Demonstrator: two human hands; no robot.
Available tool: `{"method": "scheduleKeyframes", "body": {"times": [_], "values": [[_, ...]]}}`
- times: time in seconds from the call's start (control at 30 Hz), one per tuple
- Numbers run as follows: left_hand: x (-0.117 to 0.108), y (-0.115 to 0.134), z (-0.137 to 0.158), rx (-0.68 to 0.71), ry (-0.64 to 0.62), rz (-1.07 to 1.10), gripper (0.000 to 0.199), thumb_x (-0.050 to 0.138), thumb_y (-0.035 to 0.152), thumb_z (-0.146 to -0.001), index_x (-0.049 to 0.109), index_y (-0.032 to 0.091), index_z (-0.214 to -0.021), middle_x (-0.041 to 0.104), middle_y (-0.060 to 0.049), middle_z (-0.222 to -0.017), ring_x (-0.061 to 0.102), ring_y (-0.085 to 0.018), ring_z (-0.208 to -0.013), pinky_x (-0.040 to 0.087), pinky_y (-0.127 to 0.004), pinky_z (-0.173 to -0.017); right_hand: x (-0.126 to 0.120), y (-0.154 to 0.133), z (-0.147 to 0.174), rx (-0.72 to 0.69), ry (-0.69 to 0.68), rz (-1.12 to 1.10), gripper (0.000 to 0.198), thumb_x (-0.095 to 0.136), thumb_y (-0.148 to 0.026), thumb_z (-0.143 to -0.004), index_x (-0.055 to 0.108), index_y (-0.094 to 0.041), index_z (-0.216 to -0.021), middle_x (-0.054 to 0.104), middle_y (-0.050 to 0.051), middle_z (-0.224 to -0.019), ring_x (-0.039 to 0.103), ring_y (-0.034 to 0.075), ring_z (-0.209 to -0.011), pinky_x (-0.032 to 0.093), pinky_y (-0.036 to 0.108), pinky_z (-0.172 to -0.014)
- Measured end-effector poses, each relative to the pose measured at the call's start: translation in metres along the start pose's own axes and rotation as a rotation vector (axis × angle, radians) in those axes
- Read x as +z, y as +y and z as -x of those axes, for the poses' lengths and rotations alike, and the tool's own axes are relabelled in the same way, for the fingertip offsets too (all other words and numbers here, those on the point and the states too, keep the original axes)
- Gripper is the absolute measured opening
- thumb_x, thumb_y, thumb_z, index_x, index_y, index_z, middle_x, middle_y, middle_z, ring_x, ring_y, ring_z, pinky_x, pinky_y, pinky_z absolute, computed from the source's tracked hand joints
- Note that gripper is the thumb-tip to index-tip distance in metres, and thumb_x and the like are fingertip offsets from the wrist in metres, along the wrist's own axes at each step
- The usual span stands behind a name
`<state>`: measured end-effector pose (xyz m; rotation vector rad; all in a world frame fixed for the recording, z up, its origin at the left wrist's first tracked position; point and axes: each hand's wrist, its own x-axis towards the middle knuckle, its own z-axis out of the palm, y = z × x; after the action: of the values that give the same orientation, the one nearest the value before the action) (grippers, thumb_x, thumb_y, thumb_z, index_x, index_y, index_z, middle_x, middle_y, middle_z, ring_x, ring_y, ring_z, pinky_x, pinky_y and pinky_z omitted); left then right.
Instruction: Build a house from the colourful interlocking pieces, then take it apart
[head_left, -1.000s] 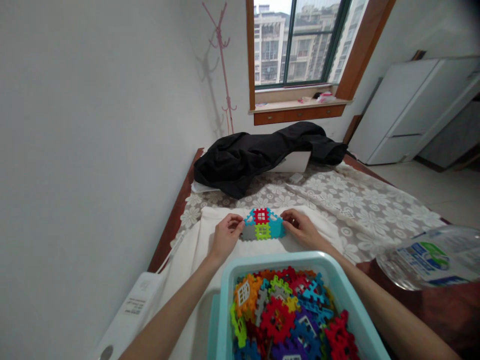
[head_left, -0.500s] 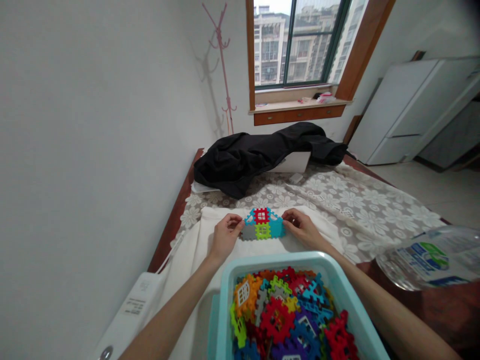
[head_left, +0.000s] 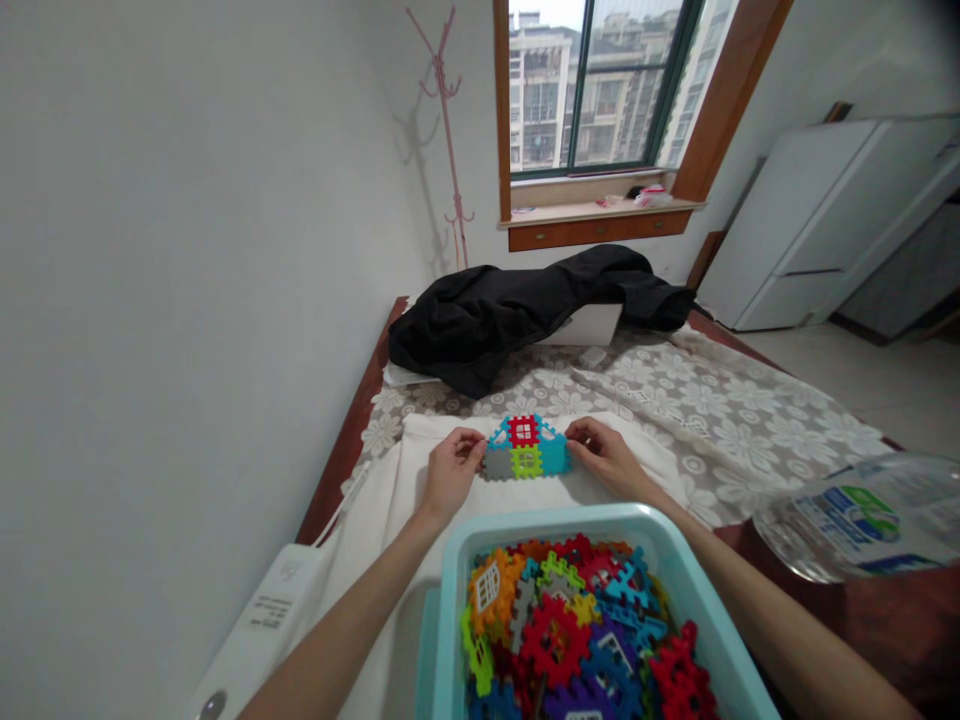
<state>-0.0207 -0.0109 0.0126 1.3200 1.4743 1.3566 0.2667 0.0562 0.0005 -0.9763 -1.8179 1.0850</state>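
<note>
A small flat house of interlocking plastic building pieces lies on the white cloth. Red and lime window squares sit at its middle, a grey square at lower left, a blue square at lower right, and blue triangles at the upper corners. At its left edge, my left hand is closed with thumb and fingertips on the side. My right hand pinches the opposite edge. Between my forearms stands a light-blue plastic bin holding many loose notched pieces in mixed colours.
Black fabric covers part of a white box on the floral tablecloth. A large clear bottle is at right, and a white power strip at lower left. A pink coat rack stands by the wall.
</note>
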Motion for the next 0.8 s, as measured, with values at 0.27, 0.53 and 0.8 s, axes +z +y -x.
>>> {"method": "scheduleKeyframes", "body": {"times": [0.27, 0.53, 0.8], "values": [[-0.0025, 0.0010, -0.0017, 0.035, -0.015, -0.002, 0.017, 0.064, 0.027, -0.087, 0.071, 0.016, -0.098, 0.075, -0.005, -0.087, 0.071, -0.017, -0.072, 0.058, -0.027, -0.066, -0.0026, 0.0006, -0.0013, 0.005, 0.002, -0.045, 0.016, 0.064, -0.036, -0.093, 0.068, -0.022, -0.099, 0.067, 0.001, -0.086, 0.058, 0.017, -0.074, 0.044, 0.029, -0.065], [-0.0029, -0.0051, -0.0023, 0.051, -0.020, 0.024, 0.021, 0.065, 0.018, -0.080, 0.074, 0.017, -0.099, 0.078, -0.007, -0.097, 0.075, -0.021, -0.091, 0.061, -0.033, -0.082, -0.0030, -0.0005, -0.0019, 0.007, 0.023, -0.078, 0.014, 0.067, -0.034, -0.091, 0.070, -0.022, -0.097, 0.069, 0.001, -0.088, 0.060, 0.018, -0.075, 0.045, 0.030, -0.066], [-0.0039, 0.0014, -0.0027, 0.066, -0.015, 0.069, 0.020, 0.069, 0.020, -0.082, 0.076, 0.018, -0.100, 0.080, -0.008, -0.101, 0.075, -0.020, -0.092, 0.059, -0.031, -0.082, -0.0055, 0.0045, -0.0021, 0.017, 0.050, -0.078, 0.018, 0.069, -0.038, -0.091, 0.072, -0.023, -0.099, 0.072, 0.003, -0.089, 0.060, 0.018, -0.072, 0.044, 0.029, -0.063]]}}
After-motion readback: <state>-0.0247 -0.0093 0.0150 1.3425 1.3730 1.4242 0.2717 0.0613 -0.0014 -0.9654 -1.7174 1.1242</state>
